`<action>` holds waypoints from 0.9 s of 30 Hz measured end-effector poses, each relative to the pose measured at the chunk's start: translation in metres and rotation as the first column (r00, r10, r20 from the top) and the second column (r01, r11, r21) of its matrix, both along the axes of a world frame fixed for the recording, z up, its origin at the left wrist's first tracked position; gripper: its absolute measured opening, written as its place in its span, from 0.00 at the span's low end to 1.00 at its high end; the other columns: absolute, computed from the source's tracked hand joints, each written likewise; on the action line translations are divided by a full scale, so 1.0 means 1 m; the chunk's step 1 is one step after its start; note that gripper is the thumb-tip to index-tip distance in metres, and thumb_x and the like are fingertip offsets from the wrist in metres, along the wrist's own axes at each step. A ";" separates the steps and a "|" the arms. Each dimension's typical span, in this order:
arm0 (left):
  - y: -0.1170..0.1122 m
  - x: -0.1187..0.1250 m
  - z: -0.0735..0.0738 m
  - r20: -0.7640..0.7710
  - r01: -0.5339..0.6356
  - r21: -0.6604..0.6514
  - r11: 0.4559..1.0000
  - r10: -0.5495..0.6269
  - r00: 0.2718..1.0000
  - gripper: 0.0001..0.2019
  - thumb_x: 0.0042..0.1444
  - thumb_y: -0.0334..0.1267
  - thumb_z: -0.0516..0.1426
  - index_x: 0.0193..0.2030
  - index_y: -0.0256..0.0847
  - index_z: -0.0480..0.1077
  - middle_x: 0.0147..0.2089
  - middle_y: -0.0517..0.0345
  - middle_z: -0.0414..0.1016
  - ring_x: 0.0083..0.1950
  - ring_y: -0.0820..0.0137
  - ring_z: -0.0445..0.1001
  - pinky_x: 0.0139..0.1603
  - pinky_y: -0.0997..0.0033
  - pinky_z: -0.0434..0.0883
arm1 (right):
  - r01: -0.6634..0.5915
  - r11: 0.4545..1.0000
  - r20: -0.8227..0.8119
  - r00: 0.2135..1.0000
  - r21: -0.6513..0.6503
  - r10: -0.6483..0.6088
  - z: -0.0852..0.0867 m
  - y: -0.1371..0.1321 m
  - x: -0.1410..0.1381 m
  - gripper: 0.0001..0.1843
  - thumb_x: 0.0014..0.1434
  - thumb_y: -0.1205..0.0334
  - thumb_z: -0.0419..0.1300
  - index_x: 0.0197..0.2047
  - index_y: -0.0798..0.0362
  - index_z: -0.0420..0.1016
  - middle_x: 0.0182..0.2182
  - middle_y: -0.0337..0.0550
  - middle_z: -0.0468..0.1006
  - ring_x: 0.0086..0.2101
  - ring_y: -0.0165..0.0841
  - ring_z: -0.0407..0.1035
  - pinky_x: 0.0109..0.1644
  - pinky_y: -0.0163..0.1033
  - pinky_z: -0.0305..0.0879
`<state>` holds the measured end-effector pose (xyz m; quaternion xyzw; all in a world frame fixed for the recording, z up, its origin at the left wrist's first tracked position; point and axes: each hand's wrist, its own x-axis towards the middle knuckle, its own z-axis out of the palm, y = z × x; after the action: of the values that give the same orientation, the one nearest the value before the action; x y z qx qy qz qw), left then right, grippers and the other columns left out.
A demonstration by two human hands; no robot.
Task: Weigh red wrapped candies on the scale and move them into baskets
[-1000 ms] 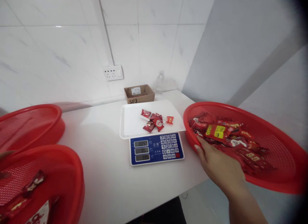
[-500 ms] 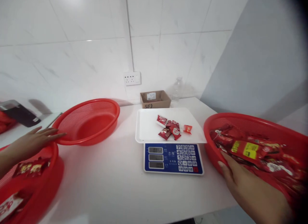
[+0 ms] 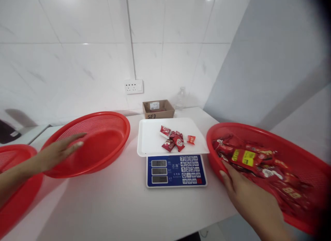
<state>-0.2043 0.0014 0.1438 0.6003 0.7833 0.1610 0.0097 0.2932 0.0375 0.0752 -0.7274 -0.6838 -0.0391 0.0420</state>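
Note:
My left hand [image 3: 60, 151] is over the near left part of a red plastic basket [image 3: 120, 147], fingers apart and pointing right, with nothing in it. No packets show inside that basket. My right hand [image 3: 243, 185] grips the near left rim of another red basket [image 3: 266, 130], thumb outside and fingers over the edge. Many red candy packets [image 3: 269, 168] fill this basket, one with a yellow label. Between the two baskets stands a digital scale [image 3: 176, 171]. Several small red packets [image 3: 172, 139] lie on its white tray [image 3: 150, 137].
A third red basket [image 3: 23, 192] is cut off at the left edge. Behind the scale sit a brown cardboard box [image 3: 162, 114] and a clear plastic bottle [image 3: 181, 97] against the tiled wall. A dark object [image 3: 7, 132] lies at far left.
My left hand has moved right, from the basket's rim to over its inside. That basket now sits nearer. My right hand stays on its basket's rim. The view has turned slightly right.

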 end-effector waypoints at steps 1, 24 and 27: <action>0.003 0.016 -0.004 0.055 0.092 -0.098 0.991 -0.087 0.995 0.29 0.53 0.60 0.47 0.60 0.53 0.59 0.58 0.66 0.68 0.56 0.65 0.68 0.51 0.69 0.67 | 0.009 1.000 0.002 1.000 -0.015 -0.009 0.002 0.000 -0.001 0.28 0.64 0.51 0.36 0.60 0.50 0.63 0.42 0.51 0.79 0.35 0.46 0.76 0.31 0.49 0.72; 0.158 0.266 -0.057 -0.123 0.756 -0.104 0.646 -0.763 0.635 0.29 0.53 0.61 0.47 0.60 0.52 0.58 0.63 0.45 0.56 0.65 0.49 0.51 0.54 0.42 0.58 | -0.027 0.999 -0.034 0.999 -0.023 0.026 -0.003 -0.002 -0.001 0.26 0.65 0.56 0.36 0.62 0.51 0.58 0.52 0.48 0.73 0.43 0.41 0.73 0.38 0.45 0.70; 0.167 0.265 -0.055 -0.151 0.753 -0.057 0.656 -0.751 0.643 0.24 0.54 0.56 0.50 0.55 0.49 0.63 0.53 0.46 0.66 0.56 0.53 0.61 0.48 0.50 0.64 | -0.039 0.999 -0.041 0.998 -0.016 0.038 -0.005 -0.001 -0.001 0.25 0.65 0.57 0.37 0.62 0.52 0.59 0.53 0.48 0.72 0.45 0.42 0.72 0.38 0.45 0.70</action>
<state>0.0607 0.1679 0.0890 0.8820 0.4609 0.0978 0.0087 0.2926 0.0364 0.0706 -0.7150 -0.6970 -0.0180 0.0506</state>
